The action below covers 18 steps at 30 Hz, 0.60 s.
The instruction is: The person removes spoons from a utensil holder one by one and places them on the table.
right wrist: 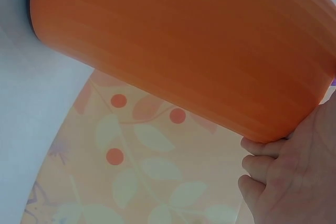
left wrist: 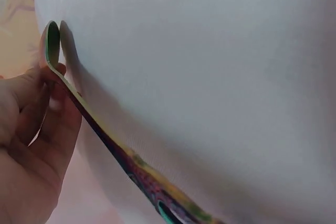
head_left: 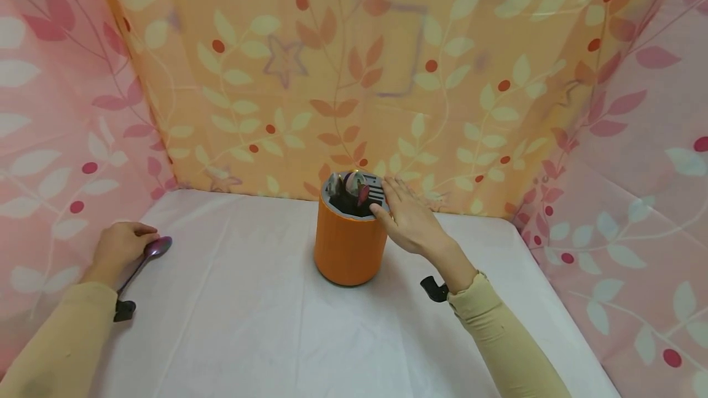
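My left hand pinches a shiny purple-toned spoon near its bowl, at the left side of the table. In the left wrist view the spoon shows an iridescent, patterned handle slanting down to the right, its bowl up by the fingertips. An orange cylindrical holder stands upright mid-table, with a grey slotted top and several shiny utensil ends in its opening. My right hand rests on the right of its rim, fingers extended. In the right wrist view fingers touch the holder's edge.
A white cloth covers the table. Behind it hangs a yellow leaf-patterned curtain, with pink patterned curtains at both sides. Small black devices sit at each wrist.
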Tool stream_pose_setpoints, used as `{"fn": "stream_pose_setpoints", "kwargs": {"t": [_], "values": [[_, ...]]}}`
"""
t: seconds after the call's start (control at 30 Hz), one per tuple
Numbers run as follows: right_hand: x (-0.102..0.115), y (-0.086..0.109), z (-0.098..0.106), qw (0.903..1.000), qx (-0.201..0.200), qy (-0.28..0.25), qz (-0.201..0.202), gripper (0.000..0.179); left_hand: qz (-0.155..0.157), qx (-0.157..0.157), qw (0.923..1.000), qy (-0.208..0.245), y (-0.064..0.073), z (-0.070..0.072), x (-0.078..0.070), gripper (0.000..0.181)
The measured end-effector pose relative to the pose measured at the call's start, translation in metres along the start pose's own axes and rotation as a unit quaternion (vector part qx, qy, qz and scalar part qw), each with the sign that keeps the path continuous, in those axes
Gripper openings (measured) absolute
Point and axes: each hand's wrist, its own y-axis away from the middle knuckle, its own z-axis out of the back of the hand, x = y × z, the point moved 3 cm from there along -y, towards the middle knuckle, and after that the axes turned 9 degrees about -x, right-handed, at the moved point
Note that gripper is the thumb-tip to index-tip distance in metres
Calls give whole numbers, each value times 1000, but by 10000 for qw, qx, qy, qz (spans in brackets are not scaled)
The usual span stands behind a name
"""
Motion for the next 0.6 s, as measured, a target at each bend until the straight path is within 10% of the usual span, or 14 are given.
{"fn": "stream_pose_setpoints", "kwargs": {"t": [0.4,0.6], "values": [[1,0,1,10000,4,-6,0,85,192,326,9991,182,3,7,-5,42],[0,0,0,10000,-26,24,71,85,-268,77,9987,438,-2,8,-31,47]]}}
